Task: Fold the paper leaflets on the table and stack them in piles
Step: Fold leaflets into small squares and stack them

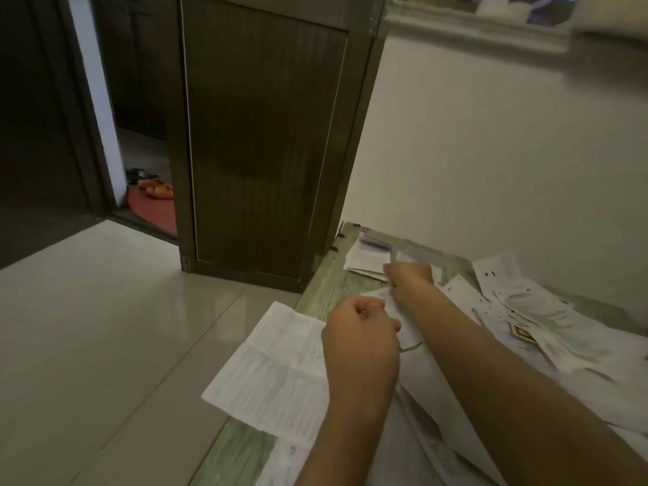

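Note:
A large creased white leaflet (277,373) hangs over the left edge of the green table (326,292). My left hand (361,342) grips its right edge with curled fingers. My right hand (408,280) reaches across farther back and pinches the far end of a white sheet (396,310) running between both hands. A small pile of folded leaflets (368,256) lies at the table's far corner, just beyond my right hand. Several loose unfolded leaflets (547,320) are scattered to the right.
A dark wooden cabinet (266,142) stands against the table's far left corner. Pale tiled floor (105,327) spreads to the left. A cream wall (491,170) rises behind the table. An open doorway with orange sandals (157,189) is at the back left.

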